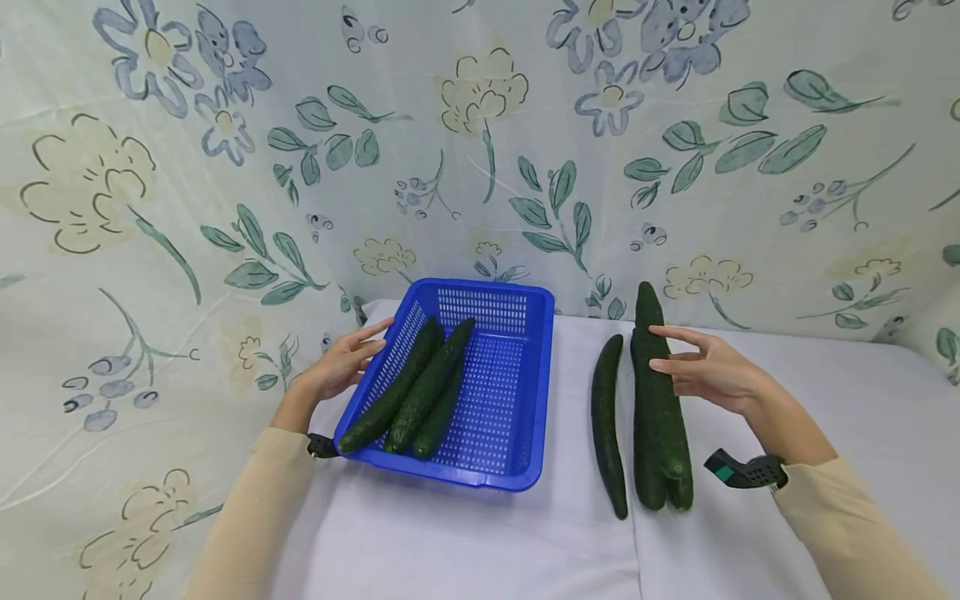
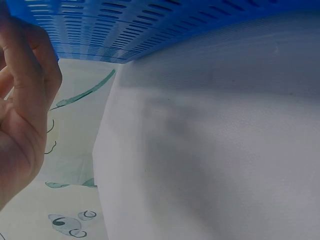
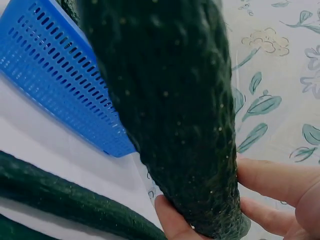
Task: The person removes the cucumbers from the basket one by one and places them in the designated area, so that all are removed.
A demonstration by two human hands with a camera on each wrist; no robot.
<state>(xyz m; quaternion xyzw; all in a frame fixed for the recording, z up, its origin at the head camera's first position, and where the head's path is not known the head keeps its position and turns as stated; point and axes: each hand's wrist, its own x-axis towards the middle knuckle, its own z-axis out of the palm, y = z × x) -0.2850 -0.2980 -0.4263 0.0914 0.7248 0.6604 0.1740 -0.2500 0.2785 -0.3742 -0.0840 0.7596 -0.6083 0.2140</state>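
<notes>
My right hand [image 1: 708, 367] grips a dark green cucumber [image 1: 662, 408] near its far end, thumb and fingers on opposite sides. Up close, that cucumber [image 3: 170, 100] shows bumpy, pale-flecked skin. It overlaps other cucumbers [image 1: 647, 467] lying beneath it on the white cloth. To their left lies a separate, slightly bent cucumber [image 1: 606, 425]. My left hand [image 1: 341, 362] is at the left side of a blue slotted basket [image 1: 549, 383], fingertips right at the rim, fingers loosely bent. Inside the basket, three cucumbers [image 1: 431, 387] lie together along the left side.
A white cloth [image 1: 480, 542] covers the table. Behind and to the left hangs a floral curtain [image 1: 420, 167], close to the table's back edge. Black bands [image 1: 750, 472] are worn on both wrists, below beige sleeves.
</notes>
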